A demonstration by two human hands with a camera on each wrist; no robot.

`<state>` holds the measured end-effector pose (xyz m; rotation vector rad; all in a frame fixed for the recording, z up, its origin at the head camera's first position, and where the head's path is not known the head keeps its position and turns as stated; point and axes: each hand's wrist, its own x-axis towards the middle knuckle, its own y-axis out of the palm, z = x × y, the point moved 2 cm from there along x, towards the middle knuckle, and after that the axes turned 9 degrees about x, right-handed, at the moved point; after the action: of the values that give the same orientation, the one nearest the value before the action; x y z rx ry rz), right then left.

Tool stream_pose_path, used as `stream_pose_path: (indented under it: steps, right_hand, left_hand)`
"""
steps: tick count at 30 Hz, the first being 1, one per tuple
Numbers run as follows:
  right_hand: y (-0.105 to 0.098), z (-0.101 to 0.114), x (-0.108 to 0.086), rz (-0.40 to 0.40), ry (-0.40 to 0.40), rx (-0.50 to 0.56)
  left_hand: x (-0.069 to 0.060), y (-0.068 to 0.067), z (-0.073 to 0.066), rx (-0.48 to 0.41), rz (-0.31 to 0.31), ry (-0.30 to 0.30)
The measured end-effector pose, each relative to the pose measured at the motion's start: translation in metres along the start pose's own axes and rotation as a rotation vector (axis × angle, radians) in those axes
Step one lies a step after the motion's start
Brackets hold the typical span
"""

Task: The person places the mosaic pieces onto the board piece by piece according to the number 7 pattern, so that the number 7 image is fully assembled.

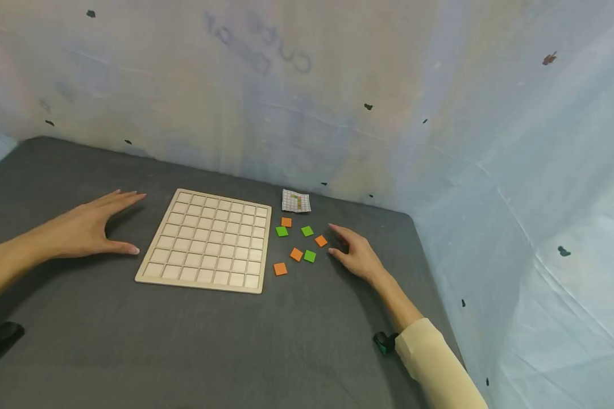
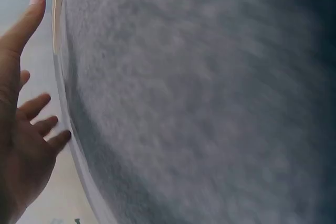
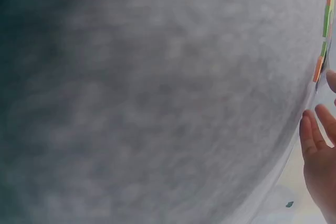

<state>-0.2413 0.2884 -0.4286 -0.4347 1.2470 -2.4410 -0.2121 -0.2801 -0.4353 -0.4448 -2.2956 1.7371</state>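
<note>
A square wooden grid board [image 1: 207, 241] lies on the dark table. Just off its left edge is the left hand [image 1: 89, 227], thumb and fingers spread wide, holding nothing; the left wrist view shows the same hand [image 2: 26, 124] with its fingers apart. Right of the board lie several small square tiles, orange [image 1: 280, 268] and green [image 1: 310, 256]. Beside the rightmost orange tile [image 1: 321, 241] is the right hand [image 1: 357, 254], fingers relaxed and apart from the thumb, with nothing held. In the right wrist view, this hand [image 3: 321, 153] appears near the edge-on tiles [image 3: 318, 68].
A small card printed with a coloured grid [image 1: 296, 201] lies behind the tiles, near the table's back edge. The dark grey table [image 1: 199, 346] is bordered by a pale hanging sheet [image 1: 307, 102] at the back and right.
</note>
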Motion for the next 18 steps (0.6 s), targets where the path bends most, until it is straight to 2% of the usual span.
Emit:
stream_pose_path:
  steps: [3,6,11,14,18]
  right_hand:
    - [0.002,0.001,0.004,-0.007,0.016,0.094]
    - [0.004,0.002,0.01,0.005,0.046,0.161]
    - [0.006,0.003,0.018,0.031,0.076,0.182]
    - [0.006,0.002,0.022,0.045,0.07,0.194]
    - [0.007,-0.001,0.025,0.064,0.06,0.21]
  left_hand:
    - [0.004,0.0,-0.006,-0.007,-0.005,0.02]
    - [0.008,0.001,-0.01,-0.013,-0.041,0.05]
    - [0.014,0.001,-0.015,-0.053,-0.095,0.091]
    - [0.017,0.001,-0.018,-0.088,-0.09,0.095]
    - [0.02,0.002,-0.021,-0.123,-0.046,0.084]
